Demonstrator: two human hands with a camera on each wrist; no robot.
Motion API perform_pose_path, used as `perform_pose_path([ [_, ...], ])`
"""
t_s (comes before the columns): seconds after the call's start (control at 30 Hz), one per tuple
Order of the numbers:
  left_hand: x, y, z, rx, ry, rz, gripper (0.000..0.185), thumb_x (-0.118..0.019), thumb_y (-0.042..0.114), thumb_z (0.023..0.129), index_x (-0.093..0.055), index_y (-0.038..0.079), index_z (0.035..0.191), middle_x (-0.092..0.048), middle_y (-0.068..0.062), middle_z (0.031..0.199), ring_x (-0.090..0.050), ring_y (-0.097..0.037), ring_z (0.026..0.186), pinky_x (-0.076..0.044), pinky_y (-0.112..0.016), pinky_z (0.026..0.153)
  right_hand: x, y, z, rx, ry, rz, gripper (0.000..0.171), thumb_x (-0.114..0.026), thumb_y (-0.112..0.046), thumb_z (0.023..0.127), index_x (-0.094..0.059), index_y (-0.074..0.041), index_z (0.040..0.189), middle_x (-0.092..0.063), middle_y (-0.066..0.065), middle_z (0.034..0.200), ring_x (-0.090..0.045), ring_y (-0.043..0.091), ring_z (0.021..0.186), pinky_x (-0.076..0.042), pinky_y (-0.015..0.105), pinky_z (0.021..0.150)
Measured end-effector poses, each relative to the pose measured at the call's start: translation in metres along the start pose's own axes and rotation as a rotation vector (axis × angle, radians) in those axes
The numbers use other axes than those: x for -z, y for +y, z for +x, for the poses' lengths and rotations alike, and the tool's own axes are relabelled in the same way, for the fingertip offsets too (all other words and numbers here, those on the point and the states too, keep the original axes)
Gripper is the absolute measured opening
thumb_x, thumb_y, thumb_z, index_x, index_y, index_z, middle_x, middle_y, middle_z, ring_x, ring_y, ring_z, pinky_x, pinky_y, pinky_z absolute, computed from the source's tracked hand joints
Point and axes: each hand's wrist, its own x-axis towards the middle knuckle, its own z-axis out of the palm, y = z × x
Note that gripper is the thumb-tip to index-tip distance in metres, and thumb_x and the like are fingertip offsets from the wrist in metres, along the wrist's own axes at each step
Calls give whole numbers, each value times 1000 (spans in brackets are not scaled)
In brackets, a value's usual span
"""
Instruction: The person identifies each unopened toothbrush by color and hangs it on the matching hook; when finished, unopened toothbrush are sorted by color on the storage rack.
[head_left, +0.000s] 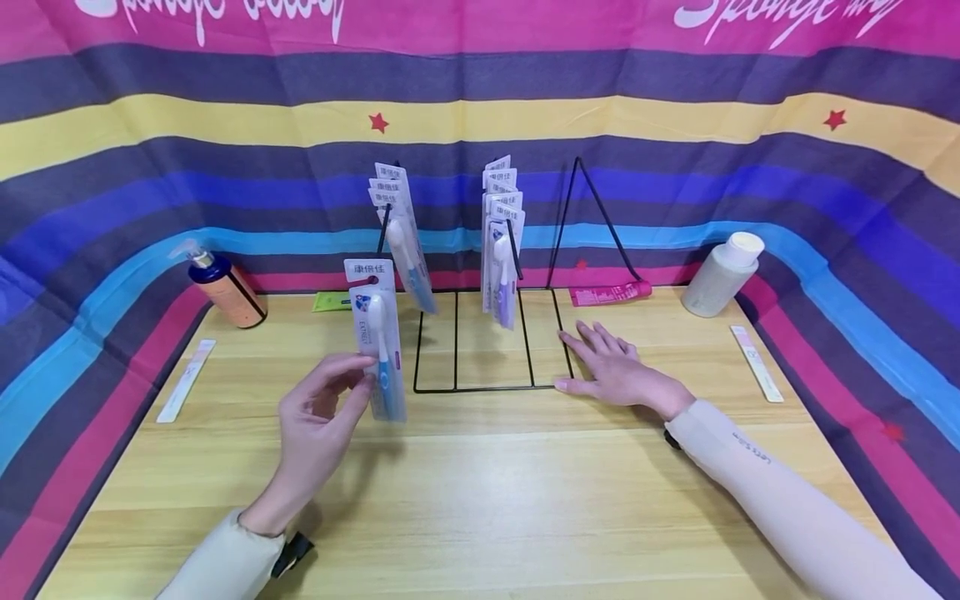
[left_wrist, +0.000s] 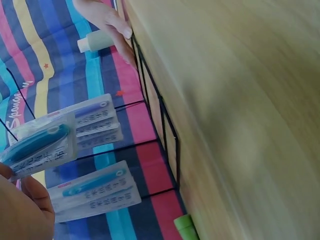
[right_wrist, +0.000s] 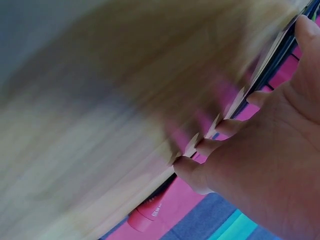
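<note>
Left hand (head_left: 318,417) pinches a packaged toothbrush (head_left: 378,350) upright, near-left of the wire rack (head_left: 487,387). Right hand (head_left: 618,371) lies flat, fingers spread wide, on the table (head_left: 525,500) touching the rack's near-right corner.

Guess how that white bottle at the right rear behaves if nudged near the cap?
The white bottle looks tall, narrow and already tilted, so a push up high would probably tip it. Its round body suggests it could roll afterwards. How full or heavy it is cannot be told.
</note>
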Motion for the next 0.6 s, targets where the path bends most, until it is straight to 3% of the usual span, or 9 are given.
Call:
perform_pose_path([
  [0.23,5,-16,9,67,-43,80,43,-61,-27,91,-66,-16,132,-70,-17,126,-64,-23,104,-55,-25,88,0,-2,0,-5,3,-9,94,-60,-63,107,-23,-10,175,-8,26,179,-3,54,162,-10,82,118],
  [0.4,12,-29,27,170,-117,159,58,-65,-23,90,-61,-7,146,-61,-15,141,-56,-29,115,-50,-27,90,1,-2,-1,-10,-8,-22,93,-58,-64,108,-22,-11,175,-8,25,180,-3,53,163,-10,81,118],
  [0.6,20,-46,50,232,-141,187,68,-63,-24,89,-59,-1,153,-56,-12,147,-50,-35,120,-48,-28,90,1,-2,1,-6,-9,-3,94,-59,-63,107,-22,-11,176,-7,25,180,-2,54,162,-9,81,118],
])
